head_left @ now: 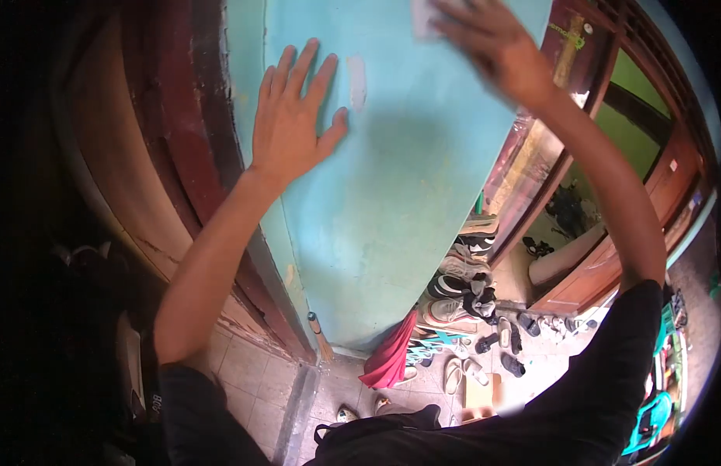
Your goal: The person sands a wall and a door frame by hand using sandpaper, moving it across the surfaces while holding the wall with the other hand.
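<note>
A light blue-green wall [407, 186] fills the middle of the view. Flat against its left part lies my left hand [293, 116], fingers spread, holding nothing. Just right of that hand, a pale patch [357, 81] shows on the paint. Higher up at the right, my right hand [492, 50] presses a whitish flat piece [424, 19] to the wall; its fingers are slightly blurred and the piece is partly cut off by the top edge.
Below the wall stand a small brush [320, 335], a red cloth [390, 356] and a rack with several shoes [449, 311]. More shoes [512, 363] lie on the tiled floor. A dark red door frame [178, 147] borders the left, a wooden-framed doorway [648, 194] the right.
</note>
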Tool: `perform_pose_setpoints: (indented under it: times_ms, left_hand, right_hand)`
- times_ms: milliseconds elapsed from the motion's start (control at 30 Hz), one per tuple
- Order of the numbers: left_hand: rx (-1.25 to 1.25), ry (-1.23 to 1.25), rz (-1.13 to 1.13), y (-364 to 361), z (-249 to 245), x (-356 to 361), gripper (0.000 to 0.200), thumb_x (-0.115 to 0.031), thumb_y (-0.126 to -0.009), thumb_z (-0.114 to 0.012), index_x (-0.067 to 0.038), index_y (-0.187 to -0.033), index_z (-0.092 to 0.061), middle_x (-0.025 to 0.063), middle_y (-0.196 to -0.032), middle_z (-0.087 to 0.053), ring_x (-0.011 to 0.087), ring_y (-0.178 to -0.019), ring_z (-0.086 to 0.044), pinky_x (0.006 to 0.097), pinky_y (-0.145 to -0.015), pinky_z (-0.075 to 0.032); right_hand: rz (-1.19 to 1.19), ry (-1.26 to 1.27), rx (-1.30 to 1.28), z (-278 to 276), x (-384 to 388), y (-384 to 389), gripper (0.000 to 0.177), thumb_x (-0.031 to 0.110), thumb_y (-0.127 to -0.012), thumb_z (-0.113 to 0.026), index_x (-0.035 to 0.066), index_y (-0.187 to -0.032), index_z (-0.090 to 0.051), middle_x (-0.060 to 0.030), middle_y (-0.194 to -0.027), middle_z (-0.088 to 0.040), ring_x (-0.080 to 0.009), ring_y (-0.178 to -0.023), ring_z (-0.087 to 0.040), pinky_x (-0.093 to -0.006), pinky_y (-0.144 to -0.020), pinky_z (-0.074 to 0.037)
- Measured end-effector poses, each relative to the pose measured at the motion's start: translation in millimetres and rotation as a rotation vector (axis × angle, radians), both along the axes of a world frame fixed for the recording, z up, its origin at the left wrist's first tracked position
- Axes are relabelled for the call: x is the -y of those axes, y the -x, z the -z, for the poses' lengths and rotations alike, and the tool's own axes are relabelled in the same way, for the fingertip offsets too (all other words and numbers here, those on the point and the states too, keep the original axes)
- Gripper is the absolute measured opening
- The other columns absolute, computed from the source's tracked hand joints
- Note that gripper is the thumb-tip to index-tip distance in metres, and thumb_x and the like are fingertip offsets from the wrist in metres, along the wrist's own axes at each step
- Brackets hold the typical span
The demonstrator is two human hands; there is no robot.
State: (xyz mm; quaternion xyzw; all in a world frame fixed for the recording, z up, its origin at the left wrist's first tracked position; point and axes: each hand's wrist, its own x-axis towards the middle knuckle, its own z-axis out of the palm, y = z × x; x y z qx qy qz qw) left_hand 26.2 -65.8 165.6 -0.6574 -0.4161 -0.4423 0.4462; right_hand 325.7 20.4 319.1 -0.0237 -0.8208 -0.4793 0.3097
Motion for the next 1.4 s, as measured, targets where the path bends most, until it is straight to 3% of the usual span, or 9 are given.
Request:
perform_pose_setpoints:
  times_ms: [100, 333, 400, 433, 567, 767, 867, 900, 1400]
  left_hand:
    - [0.055, -0.099, 0.051, 5, 29, -40, 0.063, -0.027, -0.094, -0.056, -0.005, -0.153, -0.049, 0.0221, -0.163, -0.039, 0.0484, -0.151, -0.031, 0.0638, -0.121, -0.022]
    - [0.046, -0.176, 0.145, 26, 48, -67, 0.062, -0.033, -0.096, -0.047, -0.010, -0.154, -0.051, 0.0188, -0.164, -0.039, 0.0453, -0.153, -0.031, 0.0647, -0.122, -0.016]
    - [0.042, -0.171, 0.132, 27, 49, -66, 0.062, -0.034, -0.097, -0.046, -0.010, -0.154, -0.050, 0.0184, -0.164, -0.041, 0.0444, -0.153, -0.032, 0.0632, -0.123, -0.016]
    - [0.036, -0.172, 0.123, 28, 50, -66, 0.062, -0.035, -0.098, -0.045, -0.009, -0.154, -0.050, 0.0187, -0.164, -0.040, 0.0442, -0.153, -0.032, 0.0627, -0.123, -0.016]
    - [0.024, -0.171, 0.100, 27, 50, -65, 0.064, -0.037, -0.099, -0.045, -0.008, -0.155, -0.048, 0.0197, -0.164, -0.039, 0.0434, -0.153, -0.031, 0.0615, -0.124, -0.015]
    - [0.020, -0.123, 0.033, 25, 58, -61, 0.068, -0.039, -0.100, -0.043, -0.005, -0.159, -0.041, 0.0206, -0.168, -0.032, 0.0431, -0.156, -0.025, 0.0593, -0.125, -0.014]
    - [0.012, -0.120, 0.007, 25, 59, -61, 0.069, -0.039, -0.100, -0.043, -0.005, -0.160, -0.039, 0.0210, -0.168, -0.030, 0.0427, -0.157, -0.023, 0.0589, -0.126, -0.013]
    - [0.013, -0.127, -0.005, 24, 59, -60, 0.069, -0.039, -0.100, -0.043, -0.005, -0.160, -0.039, 0.0210, -0.168, -0.030, 0.0427, -0.157, -0.023, 0.0589, -0.126, -0.013]
    - [0.052, -0.029, -0.103, 16, 97, -43, 0.070, -0.033, -0.101, -0.044, -0.003, -0.163, -0.029, 0.0237, -0.169, -0.024, 0.0465, -0.155, -0.024, 0.0558, -0.125, -0.021]
  right_hand:
    - [0.016, 0.005, 0.486, 53, 15, -6, 0.042, 0.004, -0.085, -0.071, 0.016, -0.126, -0.070, -0.0016, -0.146, -0.062, -0.0268, -0.143, -0.051, -0.0499, -0.125, -0.035]
    - [0.004, -0.026, 0.027, 15, -3, -24, 0.042, 0.007, -0.089, -0.067, 0.018, -0.129, -0.071, 0.0013, -0.145, -0.063, -0.0223, -0.128, -0.063, -0.0422, -0.111, -0.049]
    - [-0.302, 0.745, 0.283, 57, -3, -14, 0.043, 0.008, -0.090, -0.066, 0.020, -0.130, -0.070, 0.0023, -0.146, -0.062, -0.0215, -0.131, -0.062, -0.0427, -0.116, -0.046]
    - [-0.310, 0.753, 0.287, 60, -3, -17, 0.043, 0.008, -0.090, -0.066, 0.020, -0.130, -0.070, 0.0023, -0.146, -0.062, -0.0215, -0.131, -0.062, -0.0427, -0.116, -0.046]
    - [-0.055, -0.100, 0.131, 20, -7, -30, 0.032, 0.004, -0.084, -0.071, 0.016, -0.114, -0.074, 0.0006, -0.140, -0.067, -0.0252, -0.136, -0.059, -0.0460, -0.113, -0.047]
    - [-0.164, 0.096, 0.284, 35, -11, -53, 0.044, 0.008, -0.086, -0.072, 0.021, -0.127, -0.071, 0.0027, -0.145, -0.063, -0.0171, -0.136, -0.057, -0.0389, -0.116, -0.046]
    - [-0.243, -0.005, 0.277, 13, -23, -63, 0.037, 0.013, -0.086, -0.073, 0.018, -0.122, -0.072, 0.0014, -0.145, -0.063, -0.0220, -0.136, -0.057, -0.0396, -0.119, -0.044]
    - [-0.185, 0.007, 0.172, 0, -19, -67, 0.045, 0.006, -0.084, -0.073, 0.017, -0.128, -0.067, -0.0031, -0.143, -0.065, -0.0288, -0.137, -0.057, -0.0514, -0.122, -0.040]
    - [-0.235, -0.015, 0.275, 15, -19, -73, 0.037, 0.010, -0.086, -0.074, 0.019, -0.122, -0.074, -0.0028, -0.138, -0.068, -0.0294, -0.138, -0.057, -0.0514, -0.119, -0.043]
